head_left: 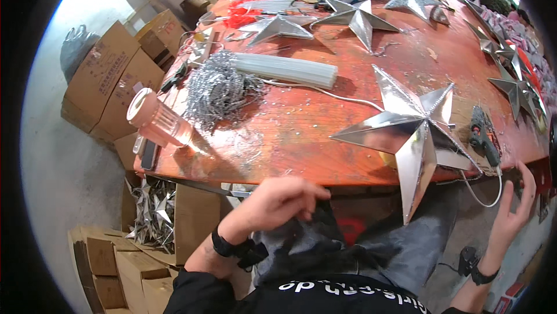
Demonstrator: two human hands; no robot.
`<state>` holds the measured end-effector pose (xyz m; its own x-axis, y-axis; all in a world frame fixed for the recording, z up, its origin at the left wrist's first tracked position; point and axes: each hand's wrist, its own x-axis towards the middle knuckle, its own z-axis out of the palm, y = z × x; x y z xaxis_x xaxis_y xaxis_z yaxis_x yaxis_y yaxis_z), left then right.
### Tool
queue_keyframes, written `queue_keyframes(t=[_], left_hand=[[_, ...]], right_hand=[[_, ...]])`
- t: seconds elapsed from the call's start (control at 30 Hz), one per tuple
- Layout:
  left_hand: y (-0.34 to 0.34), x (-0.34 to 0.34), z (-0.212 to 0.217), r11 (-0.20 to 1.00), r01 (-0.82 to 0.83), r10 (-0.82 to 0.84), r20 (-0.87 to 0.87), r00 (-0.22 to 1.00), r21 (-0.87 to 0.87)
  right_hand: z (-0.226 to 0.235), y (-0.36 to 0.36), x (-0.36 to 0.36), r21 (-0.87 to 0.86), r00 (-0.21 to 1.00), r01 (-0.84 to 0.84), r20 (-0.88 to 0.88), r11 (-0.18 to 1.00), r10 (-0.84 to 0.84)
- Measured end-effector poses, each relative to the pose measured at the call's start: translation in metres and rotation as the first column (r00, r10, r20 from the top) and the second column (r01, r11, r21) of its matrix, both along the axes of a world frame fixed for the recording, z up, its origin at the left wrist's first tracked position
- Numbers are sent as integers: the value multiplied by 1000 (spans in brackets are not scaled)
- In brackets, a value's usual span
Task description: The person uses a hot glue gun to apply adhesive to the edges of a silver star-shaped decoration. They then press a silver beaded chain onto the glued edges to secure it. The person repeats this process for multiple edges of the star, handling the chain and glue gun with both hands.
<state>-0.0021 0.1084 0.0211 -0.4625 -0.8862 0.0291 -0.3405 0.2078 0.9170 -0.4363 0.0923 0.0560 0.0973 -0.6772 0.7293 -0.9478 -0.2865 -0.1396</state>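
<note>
A large silver foil star (409, 122) lies at the table's near right, one point overhanging the edge. Thin silver tinsel trim runs along a ridge toward its lower right point. My left hand (284, 201) hovers by the table's front edge, left of that overhanging point. Its fingers are loosely bent and I see nothing in them. My right hand (515, 204) is at the far right beside the table edge, fingers spread, holding nothing. Nearest to it are a dark glue gun (484, 134) and its looping white cord (498, 192).
On the red table (290, 151) are a tinsel heap (217, 90), a bundle of clear glue sticks (290, 69) and a pink drinking bottle (159, 118). Several silver stars (360, 21) lie farther back and right. A cardboard box (197, 215) of small stars stands below left.
</note>
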Motion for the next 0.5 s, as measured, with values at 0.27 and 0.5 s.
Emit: queue_keyframes(t=[0.27,0.5], left_hand=[[-58,57,19,685,-139,483,303,822,-715],[-79,111,-3,671,-246,699,487,524,-699]], right_hand=[[1,17,-9,13,998,63,19,998,-63],[-1,22,-6,28,999,45,11,999,-45]])
